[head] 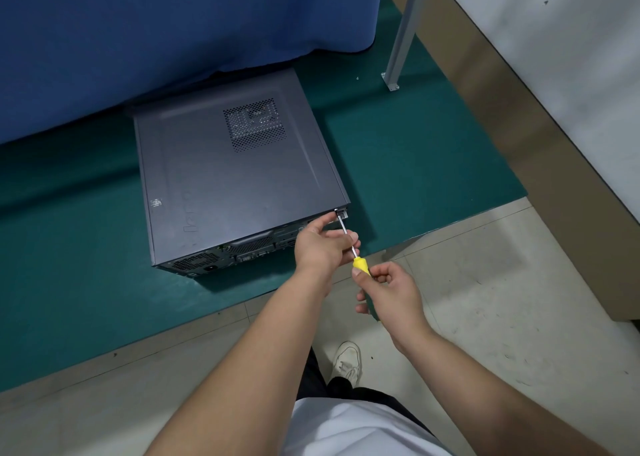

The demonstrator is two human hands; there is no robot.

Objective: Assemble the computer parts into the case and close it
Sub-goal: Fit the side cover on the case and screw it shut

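We see the grey computer case [235, 175] lying flat on the green mat [415, 151], its side panel on and facing up, the vented patch [254, 125] toward the far side. The rear face with its ports and fan grille faces us.

Our right hand [389, 294] is curled round the screwdriver [353, 248], thumb and fingers wrapped about the yellow and green handle, gripping it firmly. The metal shaft runs up and away from those fingers to the near right corner of the case, where its tip meets a screw [336, 210] at the top edge of the rear face.

Our left hand [320, 244] sits just ahead of the right one, its fingertips pinched lightly on the shaft partway along, thumb on the near side. The case lies directly beyond these fingers, the knuckles close to the rear face; we cannot tell whether they touch it.

Beyond the case hangs a blue cloth [173, 33]. To the right of both hands a metal post [403, 30] stands on the mat. Below our wrists is pale tiled floor [485, 300] and a white shoe [346, 360].
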